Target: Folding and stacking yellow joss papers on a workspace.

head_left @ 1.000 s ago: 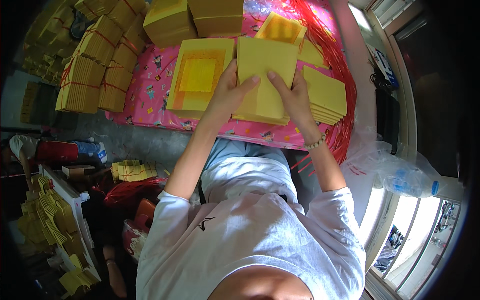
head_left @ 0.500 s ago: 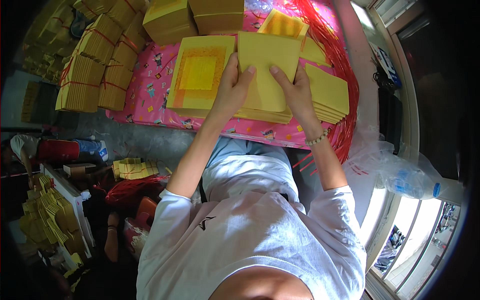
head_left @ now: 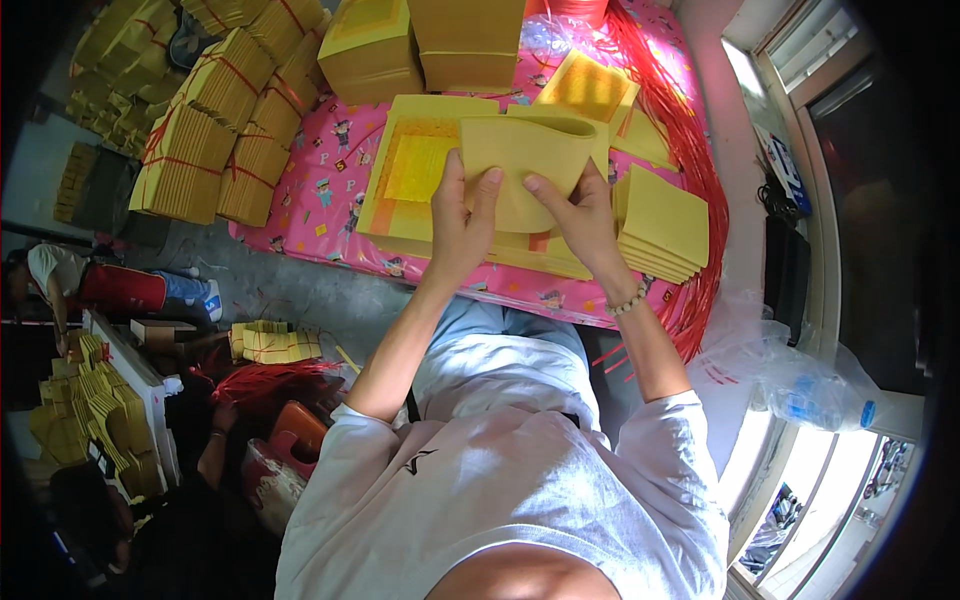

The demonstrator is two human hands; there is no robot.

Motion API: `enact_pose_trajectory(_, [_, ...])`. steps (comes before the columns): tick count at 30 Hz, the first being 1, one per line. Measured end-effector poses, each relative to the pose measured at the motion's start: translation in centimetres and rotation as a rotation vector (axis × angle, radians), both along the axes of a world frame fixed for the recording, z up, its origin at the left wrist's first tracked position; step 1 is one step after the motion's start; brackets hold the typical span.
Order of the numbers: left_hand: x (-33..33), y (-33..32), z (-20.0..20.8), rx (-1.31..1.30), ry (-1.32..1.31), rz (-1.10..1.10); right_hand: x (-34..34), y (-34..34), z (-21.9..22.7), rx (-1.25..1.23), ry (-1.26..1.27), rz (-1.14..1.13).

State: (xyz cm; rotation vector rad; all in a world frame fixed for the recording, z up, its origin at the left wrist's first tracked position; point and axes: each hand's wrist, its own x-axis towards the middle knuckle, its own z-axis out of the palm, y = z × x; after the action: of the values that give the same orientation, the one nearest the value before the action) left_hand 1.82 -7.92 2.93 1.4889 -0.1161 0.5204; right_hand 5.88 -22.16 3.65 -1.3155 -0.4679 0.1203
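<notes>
Between my two hands is a bundle of yellow paper sheets [head_left: 515,165], bent over so that its far edge forms a rounded loop. My left hand [head_left: 464,215] grips its left side, thumb on top and fingers behind. On the right side my right hand [head_left: 578,212] pinches it the same way, a beaded bracelet on the wrist. Beneath and left of the bundle lies a stack of yellow paper [head_left: 415,165] with a bright yellow square and orange border. Folded yellow paper bundles [head_left: 662,222] lie overlapped to the right of my right hand.
A pink patterned cloth [head_left: 315,205] covers the table. Tall yellow paper stacks [head_left: 468,50] stand at the back; red-tied bundles [head_left: 190,160] are piled left. Red strands [head_left: 700,170] hang along the right edge. A plastic bottle [head_left: 820,400] lies near the window. Other people sit at lower left.
The yellow paper bundle was flat between my hands and is now bent over into a loop. My hands have come slightly lower in the picture; the view has shifted a little.
</notes>
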Motion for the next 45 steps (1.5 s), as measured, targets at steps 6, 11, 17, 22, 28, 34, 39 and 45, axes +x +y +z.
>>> enact_pose_trajectory(6, [0.0, 4.1, -0.1, 0.111, -0.102, 0.151, 1.7, 4.1, -0.4, -0.089, -0.152, 0.066])
enact_pose_trajectory(11, [-0.1, 6.0, -1.2, -0.030, -0.096, 0.146, 2.2, 6.7, -1.2, -0.144, -0.171, 0.155])
enact_pose_trajectory(17, [0.1, 6.6, -2.7, 0.018, -0.097, 0.141, 2.1, 7.1, -2.0, -0.143, -0.177, 0.151])
enact_pose_trajectory(22, [0.4, 6.2, -2.5, -0.037, -0.096, 0.147, 2.4, 7.0, -2.2, -0.148, -0.125, 0.160])
enact_pose_trajectory(28, [1.2, 6.6, -0.7, -0.094, -0.008, 0.048, 3.4, 6.5, -1.7, -0.082, -0.065, 0.148])
enact_pose_trajectory(34, [1.9, 6.3, 1.2, -0.158, 0.242, -0.074, 3.2, 4.7, -0.2, -0.130, 0.059, 0.133])
enact_pose_trajectory(39, [2.7, 5.4, 1.5, -0.132, 0.358, -0.101, 3.4, 3.5, -0.1, -0.100, 0.150, 0.130])
enact_pose_trajectory(45, [3.2, 4.6, 1.4, -0.129, 0.391, -0.128, 3.4, 3.0, 0.3, -0.048, 0.214, 0.143])
